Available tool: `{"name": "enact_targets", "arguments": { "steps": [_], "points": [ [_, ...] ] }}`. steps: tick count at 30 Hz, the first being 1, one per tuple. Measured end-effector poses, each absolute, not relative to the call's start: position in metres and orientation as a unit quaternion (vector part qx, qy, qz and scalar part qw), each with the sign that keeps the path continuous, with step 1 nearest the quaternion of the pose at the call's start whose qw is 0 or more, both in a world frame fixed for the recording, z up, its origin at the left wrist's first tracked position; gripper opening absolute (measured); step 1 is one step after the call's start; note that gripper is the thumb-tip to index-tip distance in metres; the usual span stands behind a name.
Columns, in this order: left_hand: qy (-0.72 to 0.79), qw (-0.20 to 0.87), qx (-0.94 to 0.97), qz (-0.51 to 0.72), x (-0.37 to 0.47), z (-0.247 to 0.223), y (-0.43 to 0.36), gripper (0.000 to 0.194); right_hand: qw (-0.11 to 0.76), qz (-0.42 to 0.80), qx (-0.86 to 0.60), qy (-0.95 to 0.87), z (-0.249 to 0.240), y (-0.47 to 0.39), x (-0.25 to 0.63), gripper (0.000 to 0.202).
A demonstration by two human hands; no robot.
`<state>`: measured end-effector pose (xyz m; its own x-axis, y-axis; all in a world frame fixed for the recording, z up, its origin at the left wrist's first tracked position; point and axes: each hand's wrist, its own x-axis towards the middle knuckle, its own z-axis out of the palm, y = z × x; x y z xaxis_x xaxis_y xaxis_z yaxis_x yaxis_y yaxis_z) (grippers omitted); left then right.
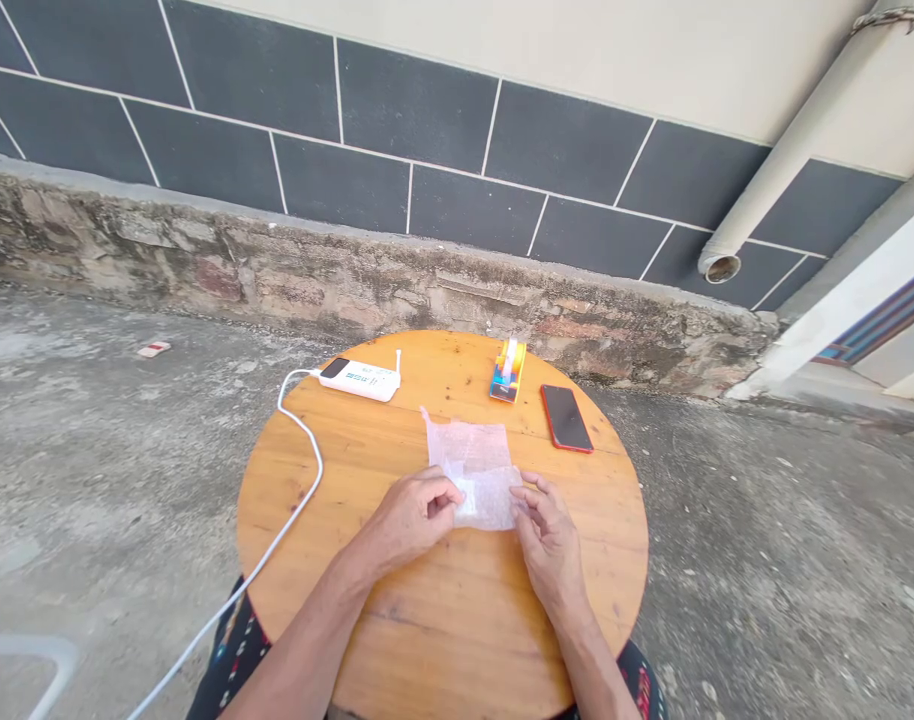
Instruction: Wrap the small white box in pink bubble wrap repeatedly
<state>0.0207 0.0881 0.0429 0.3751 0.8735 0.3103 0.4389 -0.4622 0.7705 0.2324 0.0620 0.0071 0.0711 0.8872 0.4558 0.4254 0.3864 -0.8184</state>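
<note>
A sheet of pinkish bubble wrap [468, 445] lies on the round wooden table [442, 610], its near part folded over. Something whitish shows through the folded layer, too blurred to name. My left hand [419, 505] pinches the left side of the fold between thumb and forefinger. At the right edge of the wrap, my right hand [548, 535] has its fingers bent and slightly apart, with the fingertips touching the film.
A white power bank [363, 380] with a white cable [307, 500] lies at the back left. Behind the wrap stands a yellow-and-blue tape dispenser [508, 370]. A red-edged phone [567, 418] lies to the right. A stone ledge [337, 280] and tiled wall are beyond.
</note>
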Motion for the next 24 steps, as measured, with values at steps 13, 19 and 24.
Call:
{"name": "enact_targets", "arguments": {
  "steps": [13,19,24],
  "points": [
    [0.422,0.304,0.772,0.366,0.020,0.042,0.088,0.021,0.482,0.157,-0.499,-0.703,0.028,0.056,0.212,0.020],
    [0.429,0.302,0.775,0.353,0.020,0.046,0.087,0.021,0.479,0.155,-0.511,-0.696,0.036,0.060,0.200,0.023],
    [0.436,0.284,0.779,0.349,0.020,0.046,0.087,0.022,0.502,0.143,-0.482,-0.704,0.040,0.063,0.187,0.027]
  ]
}}
